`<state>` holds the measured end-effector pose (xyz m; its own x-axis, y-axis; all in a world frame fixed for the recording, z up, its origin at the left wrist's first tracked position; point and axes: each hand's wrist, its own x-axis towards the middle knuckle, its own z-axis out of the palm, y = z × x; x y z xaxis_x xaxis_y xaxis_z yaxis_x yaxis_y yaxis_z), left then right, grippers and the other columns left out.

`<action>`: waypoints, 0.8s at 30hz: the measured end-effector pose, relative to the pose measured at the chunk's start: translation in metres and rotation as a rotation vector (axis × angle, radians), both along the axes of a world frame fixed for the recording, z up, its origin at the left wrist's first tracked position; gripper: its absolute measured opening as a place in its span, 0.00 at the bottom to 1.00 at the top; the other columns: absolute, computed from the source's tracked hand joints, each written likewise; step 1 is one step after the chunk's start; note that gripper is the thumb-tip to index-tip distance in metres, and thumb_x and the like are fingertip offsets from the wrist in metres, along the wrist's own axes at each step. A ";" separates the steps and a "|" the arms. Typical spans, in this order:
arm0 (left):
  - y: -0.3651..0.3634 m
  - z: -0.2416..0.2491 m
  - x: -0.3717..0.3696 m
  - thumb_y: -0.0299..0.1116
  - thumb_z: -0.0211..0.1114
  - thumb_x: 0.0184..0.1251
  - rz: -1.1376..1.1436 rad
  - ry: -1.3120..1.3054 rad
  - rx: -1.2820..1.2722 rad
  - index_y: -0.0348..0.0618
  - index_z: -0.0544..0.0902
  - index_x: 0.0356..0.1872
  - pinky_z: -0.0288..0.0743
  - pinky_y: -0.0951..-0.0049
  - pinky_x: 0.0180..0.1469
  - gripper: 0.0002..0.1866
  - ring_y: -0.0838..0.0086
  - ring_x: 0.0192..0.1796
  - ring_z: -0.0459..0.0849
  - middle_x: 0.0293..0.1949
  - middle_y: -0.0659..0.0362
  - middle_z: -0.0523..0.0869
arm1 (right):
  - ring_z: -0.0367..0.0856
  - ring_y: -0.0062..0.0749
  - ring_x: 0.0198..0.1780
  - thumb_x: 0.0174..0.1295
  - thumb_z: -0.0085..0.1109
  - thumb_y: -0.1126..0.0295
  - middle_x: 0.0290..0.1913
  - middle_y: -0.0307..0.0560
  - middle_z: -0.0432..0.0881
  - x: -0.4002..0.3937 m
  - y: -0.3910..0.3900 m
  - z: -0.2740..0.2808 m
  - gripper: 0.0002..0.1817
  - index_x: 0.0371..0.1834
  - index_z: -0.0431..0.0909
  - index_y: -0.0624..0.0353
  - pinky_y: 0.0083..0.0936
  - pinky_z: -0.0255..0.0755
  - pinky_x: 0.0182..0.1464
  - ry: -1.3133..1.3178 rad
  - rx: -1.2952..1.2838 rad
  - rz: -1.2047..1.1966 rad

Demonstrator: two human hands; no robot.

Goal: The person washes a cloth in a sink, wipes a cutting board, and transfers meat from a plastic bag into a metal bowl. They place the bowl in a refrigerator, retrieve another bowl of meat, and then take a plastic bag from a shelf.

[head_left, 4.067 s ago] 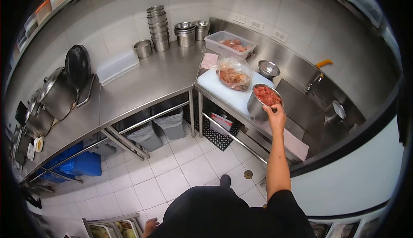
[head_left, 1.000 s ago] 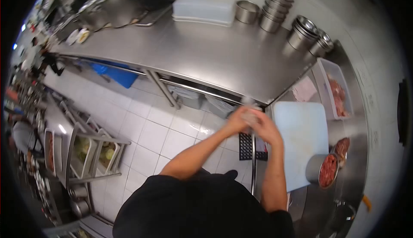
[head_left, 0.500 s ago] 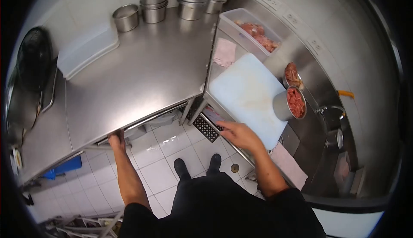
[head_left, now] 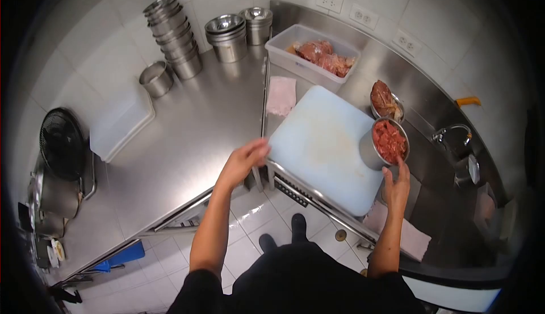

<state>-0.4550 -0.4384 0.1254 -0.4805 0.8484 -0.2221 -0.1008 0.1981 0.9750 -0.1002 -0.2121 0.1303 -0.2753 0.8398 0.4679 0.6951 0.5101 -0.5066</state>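
Note:
My left hand, its fingertips smeared by motion, hovers at the left corner of a pale blue cutting board. The fingers point loosely toward the board and show nothing between them. My right hand is held up with fingers apart, its fingertips at the lower rim of a metal pot. Chopped red meat fills that pot, which stands on the right part of the board. Just behind it, a second metal bowl holds larger pieces of meat.
Behind the board are a plastic tub of raw meat and a pink cloth. Another cloth lies along the front right edge. Stacked metal pots, a translucent bin and a fan stand on the steel counter. A faucet is at right.
My left hand has left the edge of the left counter and moved right to the board. My right hand has risen from the front edge to the pot of chopped meat. The view has turned.

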 end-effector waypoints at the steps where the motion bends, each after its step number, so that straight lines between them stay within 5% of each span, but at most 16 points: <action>1: 0.040 0.006 -0.014 0.45 0.63 0.69 -0.016 0.166 0.054 0.36 0.73 0.64 0.75 0.71 0.56 0.29 0.68 0.57 0.81 0.57 0.50 0.82 | 0.80 0.51 0.51 0.60 0.66 0.63 0.54 0.57 0.78 0.001 0.009 -0.009 0.23 0.57 0.75 0.59 0.37 0.74 0.52 0.021 -0.032 0.004; 2: 0.079 0.001 -0.031 0.45 0.64 0.68 -0.039 0.326 0.105 0.36 0.73 0.64 0.74 0.74 0.56 0.29 0.71 0.56 0.80 0.57 0.50 0.81 | 0.80 0.51 0.51 0.60 0.67 0.64 0.53 0.57 0.78 0.002 0.018 -0.017 0.22 0.55 0.76 0.61 0.37 0.74 0.52 0.036 -0.068 0.004; 7: 0.243 -0.085 -0.087 0.46 0.63 0.62 0.336 1.097 -0.218 0.49 0.76 0.64 0.72 0.61 0.60 0.29 0.49 0.62 0.77 0.59 0.39 0.78 | 0.79 0.45 0.47 0.52 0.73 0.70 0.45 0.52 0.78 0.002 0.033 -0.040 0.20 0.44 0.73 0.62 0.33 0.74 0.49 0.335 -0.259 -0.005; 10: 0.259 -0.072 -0.071 0.43 0.61 0.61 0.213 1.454 -0.517 0.45 0.78 0.61 0.73 0.60 0.59 0.27 0.49 0.58 0.80 0.56 0.39 0.80 | 0.79 0.44 0.44 0.50 0.75 0.69 0.45 0.51 0.78 0.010 0.040 -0.045 0.22 0.45 0.73 0.60 0.35 0.73 0.45 0.267 -0.215 0.029; 13: 0.271 -0.093 -0.110 0.43 0.63 0.60 0.221 1.098 -0.237 0.44 0.79 0.59 0.74 0.61 0.57 0.26 0.50 0.55 0.82 0.53 0.41 0.83 | 0.80 0.45 0.42 0.50 0.75 0.68 0.42 0.51 0.79 0.012 0.047 -0.048 0.22 0.44 0.73 0.60 0.35 0.73 0.44 0.276 -0.221 0.039; 14: 0.262 -0.062 -0.096 0.42 0.61 0.60 0.153 0.741 -0.213 0.44 0.80 0.58 0.75 0.61 0.57 0.25 0.53 0.54 0.83 0.53 0.42 0.83 | 0.80 0.46 0.41 0.50 0.75 0.68 0.42 0.51 0.79 0.011 0.052 -0.045 0.22 0.44 0.73 0.60 0.36 0.74 0.44 0.275 -0.222 0.056; 17: 0.241 -0.035 -0.041 0.38 0.59 0.61 -0.039 0.614 -0.158 0.47 0.80 0.60 0.72 0.61 0.61 0.24 0.54 0.58 0.81 0.56 0.43 0.82 | 0.81 0.44 0.39 0.51 0.75 0.69 0.39 0.52 0.80 0.005 0.064 -0.042 0.22 0.44 0.72 0.60 0.35 0.75 0.42 0.276 -0.196 0.097; 19: 0.231 -0.070 0.001 0.33 0.58 0.60 -0.172 1.310 0.069 0.49 0.79 0.60 0.68 0.61 0.66 0.24 0.55 0.63 0.77 0.60 0.44 0.79 | 0.83 0.39 0.37 0.54 0.73 0.73 0.37 0.53 0.82 -0.001 0.073 -0.044 0.20 0.45 0.71 0.61 0.32 0.77 0.41 0.248 -0.143 0.135; 24: 0.219 -0.077 0.083 0.24 0.57 0.58 -0.337 1.315 0.243 0.47 0.82 0.54 0.66 0.58 0.69 0.21 0.55 0.64 0.75 0.59 0.46 0.80 | 0.80 0.50 0.37 0.52 0.75 0.63 0.41 0.53 0.81 -0.013 0.089 -0.043 0.23 0.45 0.71 0.56 0.38 0.73 0.37 0.293 -0.181 0.197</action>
